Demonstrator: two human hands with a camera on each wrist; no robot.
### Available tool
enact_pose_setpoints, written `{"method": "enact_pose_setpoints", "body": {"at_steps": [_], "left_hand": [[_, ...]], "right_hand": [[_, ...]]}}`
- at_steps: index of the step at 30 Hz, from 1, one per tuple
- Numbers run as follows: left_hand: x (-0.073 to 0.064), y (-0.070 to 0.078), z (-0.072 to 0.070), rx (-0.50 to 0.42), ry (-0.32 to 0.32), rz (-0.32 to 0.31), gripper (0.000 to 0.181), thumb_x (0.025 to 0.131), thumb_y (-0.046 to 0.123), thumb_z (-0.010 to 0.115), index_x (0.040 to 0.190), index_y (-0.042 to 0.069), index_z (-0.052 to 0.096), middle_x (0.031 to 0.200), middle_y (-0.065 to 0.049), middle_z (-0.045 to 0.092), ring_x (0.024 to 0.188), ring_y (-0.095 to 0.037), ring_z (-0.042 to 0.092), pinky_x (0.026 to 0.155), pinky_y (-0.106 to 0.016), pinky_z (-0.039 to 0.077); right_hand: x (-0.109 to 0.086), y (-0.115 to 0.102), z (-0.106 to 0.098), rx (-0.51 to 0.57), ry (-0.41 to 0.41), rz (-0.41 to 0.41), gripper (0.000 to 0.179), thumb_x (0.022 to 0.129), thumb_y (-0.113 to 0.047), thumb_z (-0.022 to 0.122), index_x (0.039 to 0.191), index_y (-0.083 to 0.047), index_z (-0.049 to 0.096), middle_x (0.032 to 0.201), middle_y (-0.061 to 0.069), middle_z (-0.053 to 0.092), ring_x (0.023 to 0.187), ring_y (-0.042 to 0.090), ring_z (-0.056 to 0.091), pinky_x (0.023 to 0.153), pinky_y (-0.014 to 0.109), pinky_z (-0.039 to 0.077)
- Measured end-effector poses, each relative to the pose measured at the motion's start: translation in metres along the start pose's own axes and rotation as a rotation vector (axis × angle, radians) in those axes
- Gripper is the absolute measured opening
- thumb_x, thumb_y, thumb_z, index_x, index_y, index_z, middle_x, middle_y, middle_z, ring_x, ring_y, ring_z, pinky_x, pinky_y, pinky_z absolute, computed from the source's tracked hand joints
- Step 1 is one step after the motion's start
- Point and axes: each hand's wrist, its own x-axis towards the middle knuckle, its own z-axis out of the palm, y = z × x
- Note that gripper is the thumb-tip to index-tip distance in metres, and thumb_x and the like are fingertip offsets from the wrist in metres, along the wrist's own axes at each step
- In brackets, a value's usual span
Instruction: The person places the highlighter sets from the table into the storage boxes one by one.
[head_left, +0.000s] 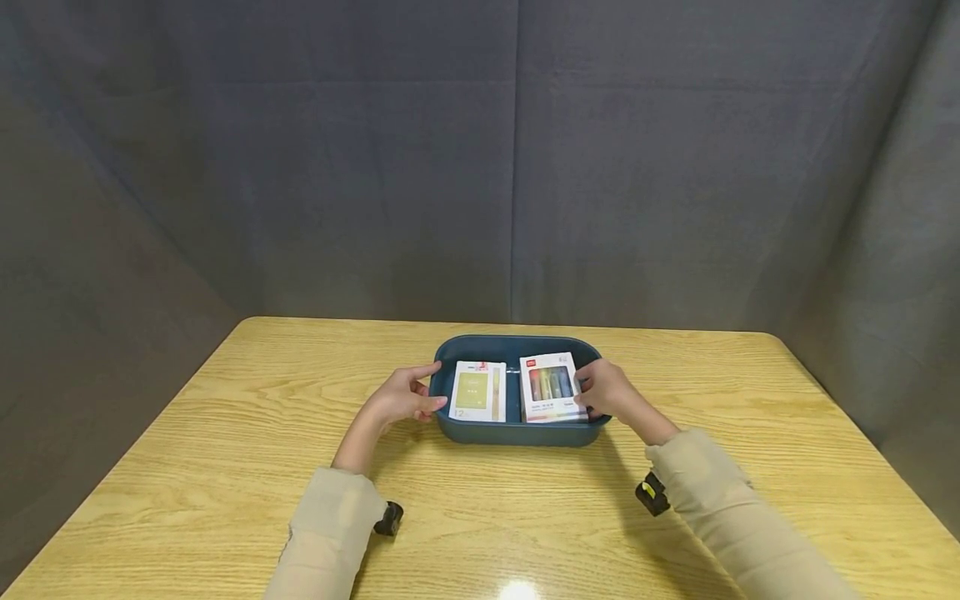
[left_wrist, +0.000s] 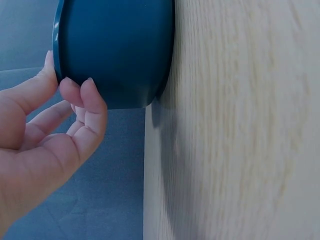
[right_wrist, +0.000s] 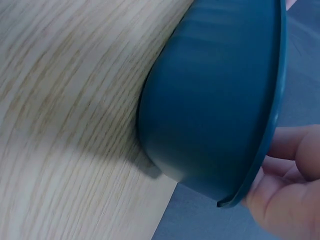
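A dark blue-green plastic bin [head_left: 487, 433] stands on the wooden table, a divider across its middle. My left hand [head_left: 405, 394] grips the bin's left end, thumb at the rim and fingers curled against the outer wall, as the left wrist view shows. In the left half lies a white box with a yellow-green panel [head_left: 472, 392] marked 12. A white box of coloured markers [head_left: 553, 390] sits slightly tilted in the right half. My right hand [head_left: 606, 390] reaches over the right rim and pinches that box's right edge; the rim hides the fingertips in the right wrist view.
The light wooden table [head_left: 480, 517] extends around the bin on all sides. Grey curtain [head_left: 360, 167] hangs behind the table and along both sides. Black wrist devices [head_left: 652, 493] hang beneath both beige sleeves.
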Motion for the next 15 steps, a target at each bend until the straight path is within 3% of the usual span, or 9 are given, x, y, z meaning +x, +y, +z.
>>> {"method": "enact_pose_setpoints", "body": {"at_steps": [8,15], "left_hand": [[-0.001,0.000,0.000,-0.001,0.000,0.004,0.064,0.081,-0.001,0.063,0.137,0.000,0.033,0.071,-0.007,0.036,0.051,-0.014,0.043,0.062,-0.032,0.051],[-0.001,0.000,0.000,0.005,0.004,0.005,0.064,0.081,-0.001,0.063,0.137,0.000,0.033,0.070,-0.006,0.036,0.052,-0.014,0.042,0.063,-0.033,0.051]], "right_hand": [[-0.001,-0.006,0.000,-0.153,0.017,-0.025,0.016,0.074,0.010,0.060,0.091,0.011,0.061,0.073,0.013,0.055,0.058,0.016,0.052,0.049,0.025,0.045],[-0.003,-0.011,0.001,-0.237,0.025,-0.050,0.006,0.073,0.009,0.064,0.079,0.008,0.064,0.066,0.009,0.055,0.052,0.014,0.048,0.047,0.023,0.041]]}}
